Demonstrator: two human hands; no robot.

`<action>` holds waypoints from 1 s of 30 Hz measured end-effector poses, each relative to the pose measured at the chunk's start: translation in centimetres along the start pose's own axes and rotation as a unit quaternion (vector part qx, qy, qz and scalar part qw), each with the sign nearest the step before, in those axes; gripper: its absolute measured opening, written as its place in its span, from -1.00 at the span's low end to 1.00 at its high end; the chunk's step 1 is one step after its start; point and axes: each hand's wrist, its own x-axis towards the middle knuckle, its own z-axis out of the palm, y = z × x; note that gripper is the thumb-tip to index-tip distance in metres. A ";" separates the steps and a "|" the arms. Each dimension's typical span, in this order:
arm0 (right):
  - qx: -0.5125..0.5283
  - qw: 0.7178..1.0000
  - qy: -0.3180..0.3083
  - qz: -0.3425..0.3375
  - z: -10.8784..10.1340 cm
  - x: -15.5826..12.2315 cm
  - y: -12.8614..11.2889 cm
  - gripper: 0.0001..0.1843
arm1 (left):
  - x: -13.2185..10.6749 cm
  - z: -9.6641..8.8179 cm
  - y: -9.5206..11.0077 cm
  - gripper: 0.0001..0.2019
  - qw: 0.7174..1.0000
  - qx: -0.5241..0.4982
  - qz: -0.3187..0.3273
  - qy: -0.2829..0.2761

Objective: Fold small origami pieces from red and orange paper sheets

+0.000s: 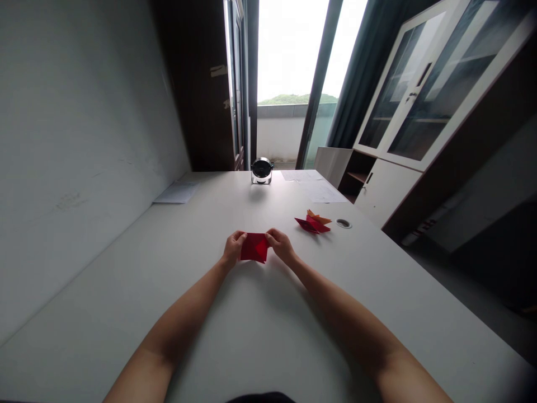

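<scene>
A sheet of red folded paper [254, 248] is stretched between my two hands, just over the white table. My left hand [233, 246] pinches its upper left corner, thumb on the near face. At the upper right corner my right hand [281, 244] grips it the same way. The lower edge hangs free and parts slightly into layers at the lower right. Fingers behind the paper are hidden. To the right of my right hand lie folded paper pieces [315, 225], red and orange, bunched together.
The white table [188, 313] runs along a wall on the left. A small round black-and-silver device [262, 169] stands at its far end. Papers lie at the far left [176, 192] and far right [325, 192]. A round cable hole [343, 223] sits near the right edge.
</scene>
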 end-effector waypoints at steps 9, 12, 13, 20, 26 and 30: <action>-0.025 1.000 0.015 -0.007 0.0 0.1 0.4 -0.70 | -0.3 0.1 0.3 -0.71 1.000 0.005 -0.004 -0.019; -0.027 1.000 0.007 -0.010 0.0 0.0 0.6 -0.70 | -0.4 0.1 0.5 -0.70 0.999 0.016 0.003 -0.034; -0.028 1.000 0.006 -0.011 0.0 0.0 0.6 -0.70 | -0.5 0.0 0.5 -0.70 0.999 0.019 0.005 -0.041; -0.037 0.999 0.021 -0.013 -0.2 0.0 0.3 -0.69 | -0.5 0.1 0.5 -0.71 0.993 0.059 0.017 -0.105; -0.055 0.998 0.035 -0.016 -0.1 0.0 -0.1 -0.66 | -0.5 0.2 0.2 -0.75 0.984 0.093 0.027 -0.147; -0.030 0.999 0.032 -0.013 0.0 -0.1 -0.3 -0.63 | -0.3 0.0 -0.1 -0.74 0.989 0.082 0.027 -0.118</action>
